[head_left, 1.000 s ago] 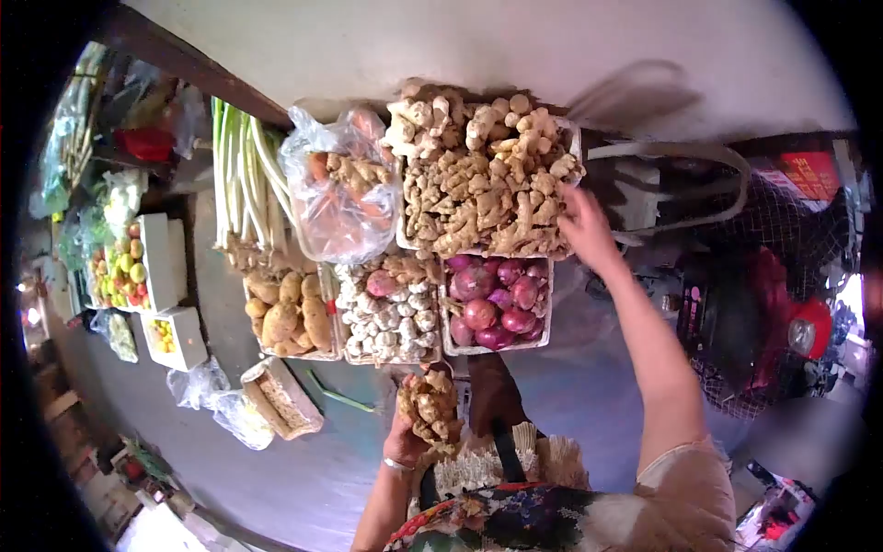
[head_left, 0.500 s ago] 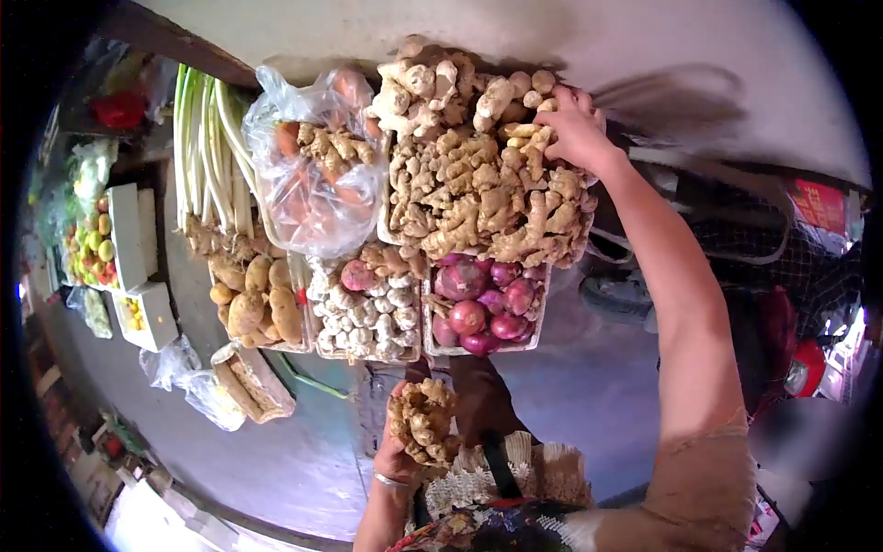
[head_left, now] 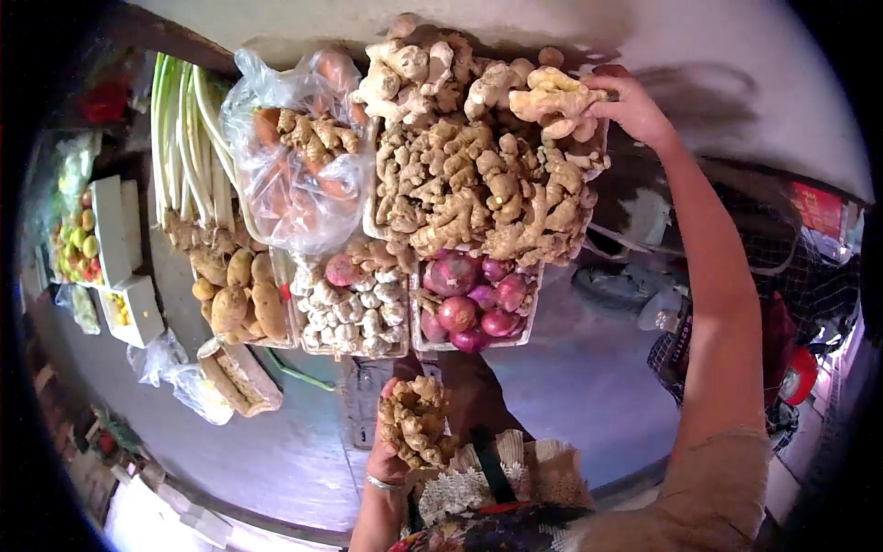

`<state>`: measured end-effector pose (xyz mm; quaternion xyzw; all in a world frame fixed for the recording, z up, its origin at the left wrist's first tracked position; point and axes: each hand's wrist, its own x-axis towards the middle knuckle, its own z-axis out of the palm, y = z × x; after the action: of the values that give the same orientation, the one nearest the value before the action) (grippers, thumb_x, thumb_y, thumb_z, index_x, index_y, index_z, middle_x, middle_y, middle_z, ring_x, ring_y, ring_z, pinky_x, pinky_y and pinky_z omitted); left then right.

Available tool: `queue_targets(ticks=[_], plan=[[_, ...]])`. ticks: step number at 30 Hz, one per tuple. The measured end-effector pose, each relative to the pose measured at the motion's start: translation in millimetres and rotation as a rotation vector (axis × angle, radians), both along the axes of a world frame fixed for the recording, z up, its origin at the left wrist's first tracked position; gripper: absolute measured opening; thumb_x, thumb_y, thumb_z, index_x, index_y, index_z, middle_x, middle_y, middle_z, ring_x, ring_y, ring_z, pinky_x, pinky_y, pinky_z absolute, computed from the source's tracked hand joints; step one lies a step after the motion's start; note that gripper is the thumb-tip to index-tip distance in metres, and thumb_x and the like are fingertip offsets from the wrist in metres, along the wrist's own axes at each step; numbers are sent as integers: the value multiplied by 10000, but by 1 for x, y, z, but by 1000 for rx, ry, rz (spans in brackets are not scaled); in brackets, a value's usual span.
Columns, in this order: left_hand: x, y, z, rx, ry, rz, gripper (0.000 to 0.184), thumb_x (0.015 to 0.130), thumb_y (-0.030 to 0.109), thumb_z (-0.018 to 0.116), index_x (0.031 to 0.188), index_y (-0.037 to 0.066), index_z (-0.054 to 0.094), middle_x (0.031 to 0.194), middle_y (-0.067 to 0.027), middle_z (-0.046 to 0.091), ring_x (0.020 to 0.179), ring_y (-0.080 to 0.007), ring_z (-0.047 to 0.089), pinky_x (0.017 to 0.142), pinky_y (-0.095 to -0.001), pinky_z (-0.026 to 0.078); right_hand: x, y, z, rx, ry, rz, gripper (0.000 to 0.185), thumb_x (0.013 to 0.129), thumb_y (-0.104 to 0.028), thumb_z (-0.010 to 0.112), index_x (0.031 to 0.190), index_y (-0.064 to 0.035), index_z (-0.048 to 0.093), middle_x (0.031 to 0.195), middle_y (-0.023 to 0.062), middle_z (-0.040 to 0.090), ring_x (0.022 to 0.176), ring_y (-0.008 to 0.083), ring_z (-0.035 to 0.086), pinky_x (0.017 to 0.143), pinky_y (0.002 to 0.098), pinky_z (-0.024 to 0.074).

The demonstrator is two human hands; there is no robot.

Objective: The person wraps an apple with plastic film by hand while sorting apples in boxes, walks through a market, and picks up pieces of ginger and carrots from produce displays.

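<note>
My right hand (head_left: 630,106) grips a pale yellow piece of ginger root (head_left: 555,103) by its right end, at the far right corner of the ginger heap (head_left: 460,184). That heap fills a white basket below and left of the hand. Close to my body, my left hand (head_left: 388,451) is wrapped round a knobbly brown clump of ginger root (head_left: 418,423); its fingers are partly hidden behind the clump. A bracelet circles the left wrist. Larger, paler ginger (head_left: 414,78) lies along the back of the heap.
Nearer me stand baskets of red onions (head_left: 469,299), garlic (head_left: 354,313) and potatoes (head_left: 241,299). A clear plastic bag (head_left: 276,198) with orange vegetables and long green onions (head_left: 189,138) lie left. The wall (head_left: 552,28) rises behind; an empty-looking box (head_left: 241,377) sits on the floor.
My right hand has lifted the pale ginger out of the heap's back right corner and moved slightly up and right. The left hand still holds its clump; the view has shifted a little.
</note>
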<state>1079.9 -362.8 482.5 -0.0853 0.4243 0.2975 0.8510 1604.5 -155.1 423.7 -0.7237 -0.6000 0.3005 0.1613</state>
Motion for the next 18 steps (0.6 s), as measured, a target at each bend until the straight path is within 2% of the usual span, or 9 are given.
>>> queue_targets(ticks=[3,6,7,9,11,13,15,17,18], plan=[[-4,-9,-14,9,-60,36,1097,590,312,872,1450,141,214,1397,-148,393,1267,-343,439,1043,-455,401,0,4,9,-52,-4,-12,452,759,-218,743,1152,-21,639,1130,102,625,1044,214,575,928,327,439],[-10,-9,-13,-2,-76,-3,1073,611,285,862,1454,143,214,1400,-154,392,1272,-349,434,1032,-469,414,4,14,25,-116,98,-237,509,799,-299,715,1204,-13,597,1071,84,659,963,187,604,891,298,460],[-10,-9,-13,-6,-89,11,1063,622,274,857,1457,145,212,1406,-157,388,1277,-355,429,1027,-476,419,-9,17,34,-75,205,-347,537,798,-314,721,1205,9,586,1076,83,657,961,182,603,883,297,464],[-6,-5,-15,-1,-108,27,1054,632,263,852,1460,147,211,1412,-159,385,1283,-360,424,1022,-483,423,-8,21,20,-17,72,-293,538,803,-322,720,1201,14,583,1085,90,656,965,186,606,879,308,471],[0,0,-13,9,-105,34,1042,645,259,843,1464,154,207,1423,-162,377,1292,-366,415,1010,-490,433,-17,31,3,-104,83,-237,545,798,-329,730,1199,11,587,1088,100,654,979,186,603,879,309,473],[3,5,-9,-2,-108,42,1043,645,254,843,1465,157,206,1427,-168,372,1296,-368,410,1010,-491,433,-28,37,-8,-66,121,-251,563,786,-333,748,1194,19,584,1070,101,656,969,182,609,861,310,479],[4,3,-11,-7,-107,52,1044,644,249,842,1466,159,204,1431,-173,368,1301,-369,405,1010,-492,433,-37,42,-16,114,288,-320,526,810,-347,724,1157,23,580,994,56,623,907,129,557,827,272,452],[-1,-1,-21,21,-86,13,1053,633,257,843,1465,157,206,1426,-174,367,1296,-367,408,1015,-495,427,-44,46,-16,131,251,-344,496,827,-332,713,1150,21,583,987,50,625,904,128,560,823,268,453],[-2,-1,-22,19,-84,13,1053,633,257,843,1465,157,206,1426,-174,367,1296,-367,408,1015,-495,427,-55,46,-7,138,377,-388,480,838,-307,700,1170,16,573,1017,57,624,928,136,567,826,269,455]])
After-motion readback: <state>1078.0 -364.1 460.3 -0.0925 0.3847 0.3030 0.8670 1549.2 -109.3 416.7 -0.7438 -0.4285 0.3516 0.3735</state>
